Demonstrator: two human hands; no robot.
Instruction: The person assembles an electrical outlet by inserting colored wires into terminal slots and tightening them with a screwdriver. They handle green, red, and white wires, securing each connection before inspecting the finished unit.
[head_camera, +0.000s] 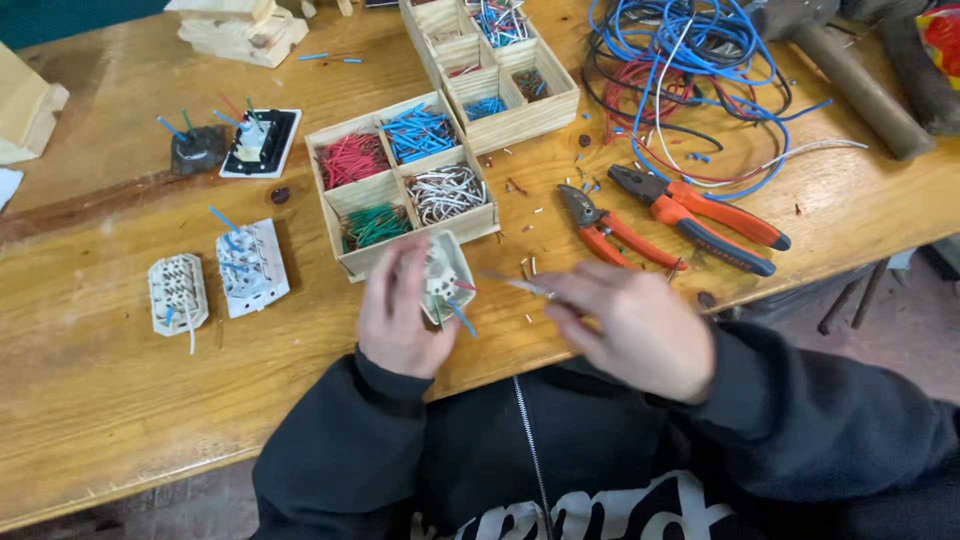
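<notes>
Dark hooded sleeves (800, 420) fill the lower edge of the view, and from them two bare hands are raised over the near edge of the wooden bench (100, 400). A small white socket module (447, 277) is gripped in the left hand (396, 312), fingers curled round its back, with short blue and red wire ends seen sticking out from its lower side. A thin pale wire piece (520, 286) is pinched in the right hand (640, 325), its tip pointed toward the module; the hand is blurred, so the exact finger hold cannot be told. Two more white modules (178, 293) (252, 267) are laid on the bench to the left, the right one with blue wires standing from it. Just beyond the hands, a wooden compartment tray (402, 182) is set, filled with cut wires sorted by colour: red, blue, green and white-brown. To its right, small orange-handled cutters (610, 232) and larger orange-handled pliers (700, 215) are laid side by side. Further left, a black-framed socket plate (262, 142) and a dark module (197, 150) are seen. A second wooden tray (500, 70) and a tangle of blue, red and black cable (690, 70) are placed farthest back.
</notes>
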